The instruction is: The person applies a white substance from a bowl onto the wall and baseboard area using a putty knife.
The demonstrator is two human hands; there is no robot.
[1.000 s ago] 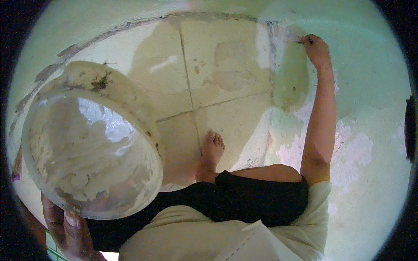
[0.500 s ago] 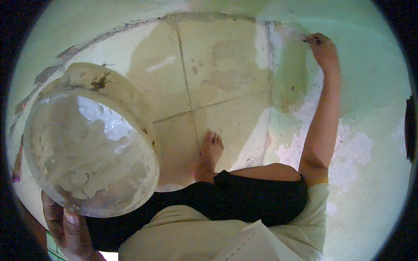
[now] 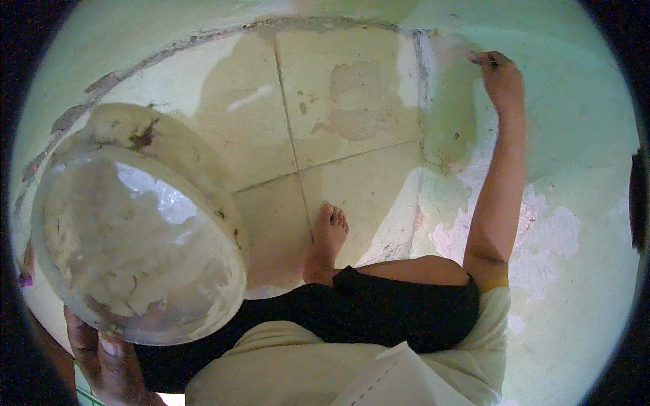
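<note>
My left hand [image 3: 112,362] grips the lower rim of a round, translucent plastic tub [image 3: 233,284], thumb at the edge. The tub is tilted so that its open mouth faces me. Inside lies white, pasty putty [image 3: 128,243], smeared over the bottom and walls, and dark smudges mark the tub's outer side. At the far right, my right hand [image 3: 502,71] is closed, with its fingertips against the green wall [image 3: 575,142] near the corner. Whatever it may hold is too small and hidden to make out. A pale smear [image 3: 455,49] lies on the wall beside the fingertips.
Cream floor tiles [image 3: 359,88] with dark joints meet the wall along a rough, grey edge. White patches [image 3: 548,230] show on the peeling green wall. My bare foot [image 3: 328,233] stands on the tiles, and my bent leg in black shorts [image 3: 406,304] lies alongside the wall.
The tub has shifted slightly left and downward in my left hand, with a small change of tilt. My right hand stays at nearly the same spot on the wall.
</note>
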